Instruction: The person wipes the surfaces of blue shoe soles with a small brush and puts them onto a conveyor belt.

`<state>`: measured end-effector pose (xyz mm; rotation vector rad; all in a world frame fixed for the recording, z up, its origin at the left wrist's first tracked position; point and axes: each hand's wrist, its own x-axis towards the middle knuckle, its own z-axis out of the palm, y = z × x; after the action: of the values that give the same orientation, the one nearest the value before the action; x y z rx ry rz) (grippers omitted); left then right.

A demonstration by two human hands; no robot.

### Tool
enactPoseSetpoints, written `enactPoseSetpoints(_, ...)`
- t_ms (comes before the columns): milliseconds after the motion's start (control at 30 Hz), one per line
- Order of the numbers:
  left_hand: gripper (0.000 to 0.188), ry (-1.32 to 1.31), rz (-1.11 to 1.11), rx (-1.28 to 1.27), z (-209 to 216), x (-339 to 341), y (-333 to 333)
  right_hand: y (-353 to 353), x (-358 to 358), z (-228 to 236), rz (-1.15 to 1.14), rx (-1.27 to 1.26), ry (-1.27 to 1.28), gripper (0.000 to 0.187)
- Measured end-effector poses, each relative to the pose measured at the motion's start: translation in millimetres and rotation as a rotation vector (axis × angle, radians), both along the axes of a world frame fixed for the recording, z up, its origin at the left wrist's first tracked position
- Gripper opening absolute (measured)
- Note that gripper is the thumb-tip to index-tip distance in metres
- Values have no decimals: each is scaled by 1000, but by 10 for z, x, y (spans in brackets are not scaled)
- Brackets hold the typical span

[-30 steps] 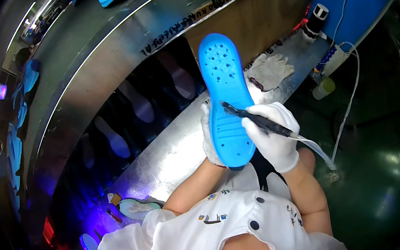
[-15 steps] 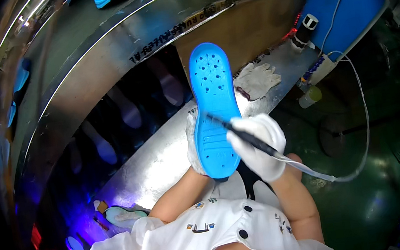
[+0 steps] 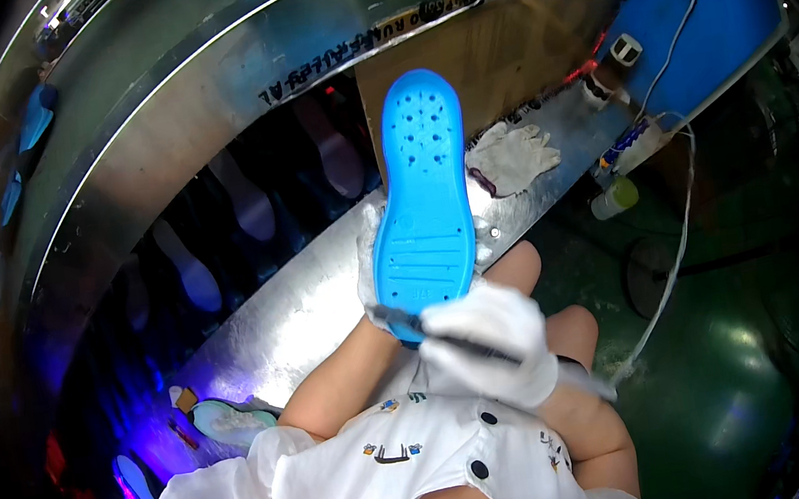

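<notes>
A bright blue shoe sole stands lengthwise before me, its rounded end with small holes pointing away. My left hand, in a white glove, grips it from behind. Its fingers show along both side edges. In my right hand, also gloved and smeared by motion, is a dark pen-shaped tool. The tool's tip lies over the near left end of the sole; whether it touches cannot be made out. A pale hose trails from the tool's rear toward the right.
Ahead runs a metal ledge with a loose white glove. Beyond it are a cardboard sheet and several soles in a dark recess. A yellow-lidded container stands right. Lower left lies a pale green sole.
My right hand and the tool have moved down and left, from the sole's middle to its near end. The sole has tilted slightly, its near end shifting left.
</notes>
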<state>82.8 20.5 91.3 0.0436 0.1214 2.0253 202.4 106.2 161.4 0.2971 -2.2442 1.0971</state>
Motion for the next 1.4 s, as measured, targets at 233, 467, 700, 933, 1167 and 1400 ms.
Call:
enactPoseSetpoints(233, 87, 106, -69, 226, -107, -163, 5, -78, 42, -91, 13, 75, 3, 21)
enactPoseSetpoints(467, 87, 100, -169, 175, -16, -322, -167, -51, 75, -179, 46, 241, -93, 20)
enactPoseSetpoints(700, 30, 1350, 340, 59, -614, -880, -152, 52, -82, -154, 210, 61, -135, 18)
enactPoseSetpoints(933, 36, 1387, -14, -46, -725, -1195, -77, 91, -246, -122, 255, -105, -269, 22)
enactPoseSetpoints(1167, 41, 1874, 27, -137, 24, -1048, -98, 180, -133, 39, 152, -16, -223, 21)
enactPoseSetpoints(1400, 47, 1896, 220, 402, 189, -1143, -93, 235, -143, 134, 90, 221, -139, 27)
